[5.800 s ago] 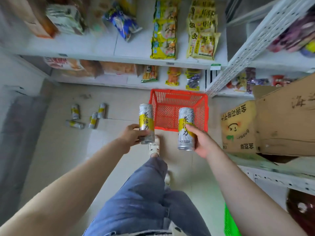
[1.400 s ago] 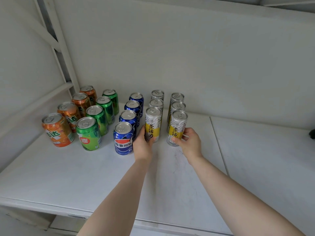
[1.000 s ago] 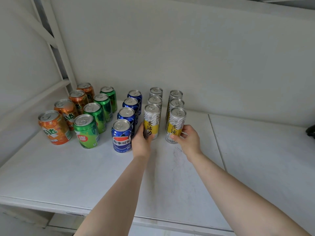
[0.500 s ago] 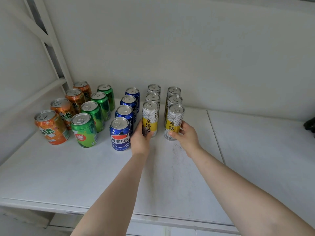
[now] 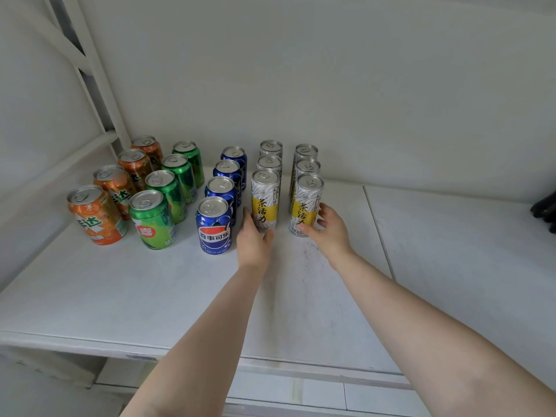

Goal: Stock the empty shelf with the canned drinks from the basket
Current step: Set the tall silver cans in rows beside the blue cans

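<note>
Two tall silver-and-yellow tea cans stand upright on the white shelf (image 5: 150, 296), each at the front of its own row of three. The left tea can (image 5: 264, 200) has the left hand (image 5: 252, 242) wrapped round its lower part, thumb on the side toward the blue cans, fingers curled behind the base. The right tea can (image 5: 305, 204) is gripped low by the right hand (image 5: 329, 231), thumb across the front of its foot, fingers curving round the far side. Both cans rest on the shelf surface, with a narrow gap between them.

Behind the left tea can stand two more silver cans (image 5: 270, 159); behind the right tea can, another two (image 5: 307, 162). Just left of the left tea can runs a row of four blue cola cans, the front blue can (image 5: 214, 225) nearly touching the left hand. Farther left of that comes a row of four green cans (image 5: 152, 219), then a row of four orange cans (image 5: 94, 215) nearest the white upright post (image 5: 99, 85). Well to the right of the right tea can, a dark object (image 5: 546, 210) sits at the frame edge, too cut off to identify
</note>
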